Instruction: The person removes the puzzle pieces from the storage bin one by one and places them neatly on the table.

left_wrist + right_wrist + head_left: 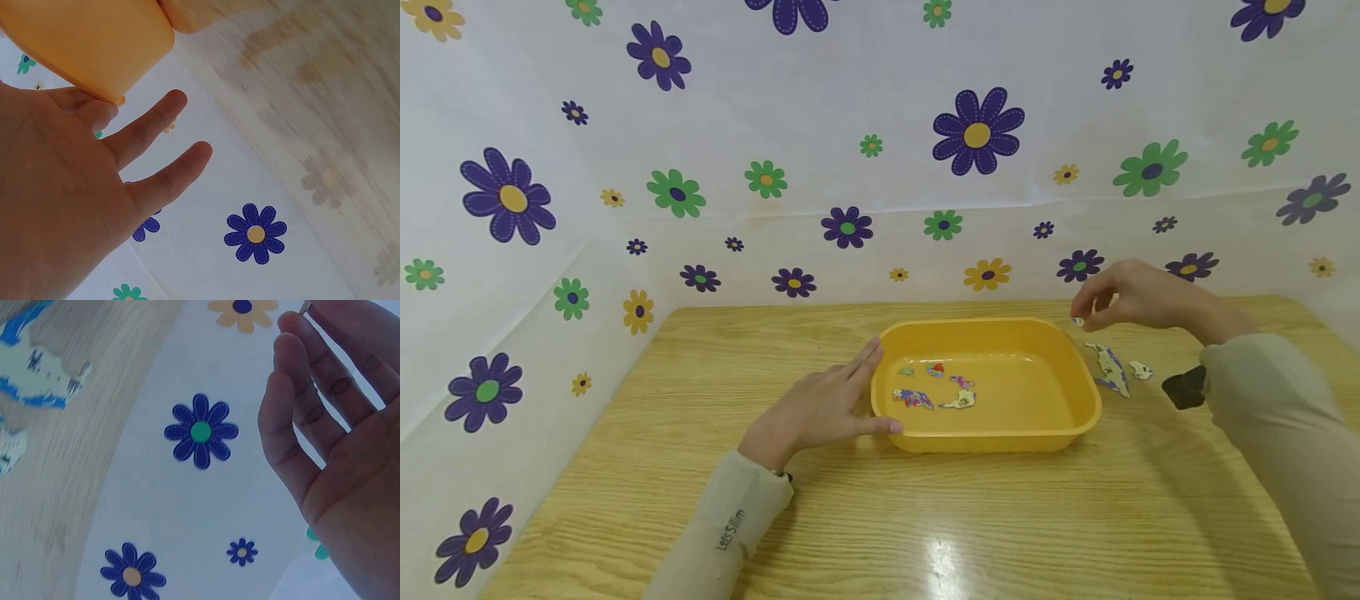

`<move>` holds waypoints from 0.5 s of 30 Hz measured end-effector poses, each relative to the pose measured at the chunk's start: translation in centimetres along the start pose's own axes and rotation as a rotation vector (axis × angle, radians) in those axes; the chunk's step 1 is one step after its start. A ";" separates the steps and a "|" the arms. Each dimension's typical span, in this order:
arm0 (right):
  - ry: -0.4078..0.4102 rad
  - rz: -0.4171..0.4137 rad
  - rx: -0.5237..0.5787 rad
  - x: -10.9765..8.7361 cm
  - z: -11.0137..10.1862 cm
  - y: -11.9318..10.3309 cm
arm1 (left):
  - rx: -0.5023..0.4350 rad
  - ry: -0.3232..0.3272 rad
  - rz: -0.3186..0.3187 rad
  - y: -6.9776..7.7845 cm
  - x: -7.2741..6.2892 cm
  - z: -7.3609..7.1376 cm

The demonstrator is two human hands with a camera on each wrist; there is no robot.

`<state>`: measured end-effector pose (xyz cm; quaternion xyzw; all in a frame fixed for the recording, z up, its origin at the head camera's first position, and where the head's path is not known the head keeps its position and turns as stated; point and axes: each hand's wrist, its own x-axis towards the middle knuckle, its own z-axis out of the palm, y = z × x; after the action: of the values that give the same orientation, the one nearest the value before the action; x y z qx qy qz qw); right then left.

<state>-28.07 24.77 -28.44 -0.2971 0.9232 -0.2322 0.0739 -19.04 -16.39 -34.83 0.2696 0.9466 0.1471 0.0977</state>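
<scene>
We are pinching a small piece (1077, 321) between the fingertips of the right hand (1138, 296), which is hovering just off the far right corner of the tub (1015, 387); how high, we cannot tell. Our left hand (820, 408) is steadying the tub's left end, fingers mostly straight at the rim, thumb resting on the near edge, not clenching.

We are probably risking a drop first: the grip is catching only a sliver of edge, so a slight roll of the fingers could be letting it fall onto the counter (850, 517) outside the tub. Pressing too hard on the rim could be tipping or sliding the tub. Our right sleeve (1273, 392) is hanging near a long piece (1108, 369) and a short piece (1141, 369), and could be sweeping them aside.

The pieces are looking thin, flat and irregular, pale with coloured print; edge-on in the right wrist view, the pinched one is showing as a mere line. Five more are lying in the tub's left half. The tub is looking like smooth yellow plastic, round-cornered and slightly glossy; the counter is showing streaky wood grain.
</scene>
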 end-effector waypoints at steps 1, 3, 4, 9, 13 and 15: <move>0.000 0.009 -0.007 -0.3 -0.1 0.2 | -0.001 0.000 -0.001 0.0 0.0 0.0; -0.003 0.033 -0.017 -0.8 -0.3 0.7 | -0.004 -0.001 -0.002 0.0 0.0 0.0; -0.004 0.042 -0.021 -1.0 -0.4 1.0 | -0.006 -0.003 -0.003 0.0 0.0 0.0; -0.001 0.079 -0.056 -2.3 -0.9 2.5 | -0.015 -0.007 -0.007 0.0 0.1 0.0; -0.006 0.106 -0.072 -3.1 -1.0 3.5 | -0.011 -0.005 -0.005 0.0 0.1 0.0; -0.013 0.113 -0.072 -3.4 -1.0 3.9 | -0.010 -0.004 -0.005 0.0 0.1 0.0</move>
<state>-27.62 29.91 -29.38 -0.2485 0.9458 -0.1926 0.0819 -19.09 -16.32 -34.80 0.2671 0.9464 0.1508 0.1014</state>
